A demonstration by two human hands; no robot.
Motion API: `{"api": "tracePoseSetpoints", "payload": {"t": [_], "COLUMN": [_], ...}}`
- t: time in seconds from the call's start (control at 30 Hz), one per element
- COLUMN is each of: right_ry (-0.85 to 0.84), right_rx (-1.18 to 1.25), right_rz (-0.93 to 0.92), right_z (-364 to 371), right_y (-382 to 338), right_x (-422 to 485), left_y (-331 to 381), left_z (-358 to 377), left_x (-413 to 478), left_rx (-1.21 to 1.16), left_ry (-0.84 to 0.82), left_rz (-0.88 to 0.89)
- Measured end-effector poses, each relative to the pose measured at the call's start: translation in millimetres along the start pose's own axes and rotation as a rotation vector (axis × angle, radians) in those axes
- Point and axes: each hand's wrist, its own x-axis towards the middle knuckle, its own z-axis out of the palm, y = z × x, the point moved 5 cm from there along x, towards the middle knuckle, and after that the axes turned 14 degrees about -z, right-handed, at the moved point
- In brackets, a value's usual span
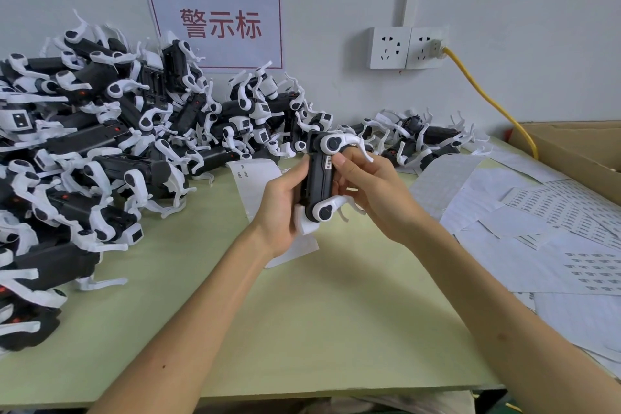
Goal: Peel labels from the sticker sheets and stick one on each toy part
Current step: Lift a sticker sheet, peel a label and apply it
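A black toy robot-dog body with white legs (319, 178) is held upright above the middle of the green table (302, 329). My left hand (285, 205) grips its left side and lower end. My right hand (366, 191) curls round its right side, thumb pressing a small white label (328, 163) on the upper part of the black body. A sticker sheet (250, 175) with few labels left lies just behind and under the hands. More sticker sheets (554, 212) lie spread at the right.
A big heap of black-and-white toy bodies (100, 144) fills the left and back of the table. A smaller group (420, 138) lies at the back right. A cardboard box (578, 151) stands far right. A yellow cable (487, 94) runs from wall sockets (406, 47).
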Motion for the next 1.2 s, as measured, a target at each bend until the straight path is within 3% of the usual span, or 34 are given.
{"api": "tracePoseSetpoints", "payload": {"t": [0.33, 0.7, 0.83, 0.93, 1.03, 1.2], "right_ry": [0.065, -0.008, 0.173, 0.28, 0.158, -0.31], "right_rx": [-0.125, -0.019, -0.139, -0.363, -0.383, -0.233], "right_rz": [-0.036, -0.01, 0.057, -0.04, -0.127, 0.033], "right_z": [-2, -3, -11, -21, -26, -35], "right_y": [-2, -1, 3, -5, -18, -21], "right_x": [-1, 0, 2, 1, 3, 2], "left_y": [0, -1, 1, -1, -3, -10], "left_z": [4, 1, 3, 1, 1, 13], "left_x": [-2, 1, 2, 2, 2, -3], "left_rx": [0.044, -0.069, -0.023, 0.064, 0.127, 0.209], "left_ry": [-0.004, 0.001, -0.006, 0.061, 0.064, -0.115], "left_rz": [0.012, -0.004, -0.003, -0.022, -0.072, -0.256]}}
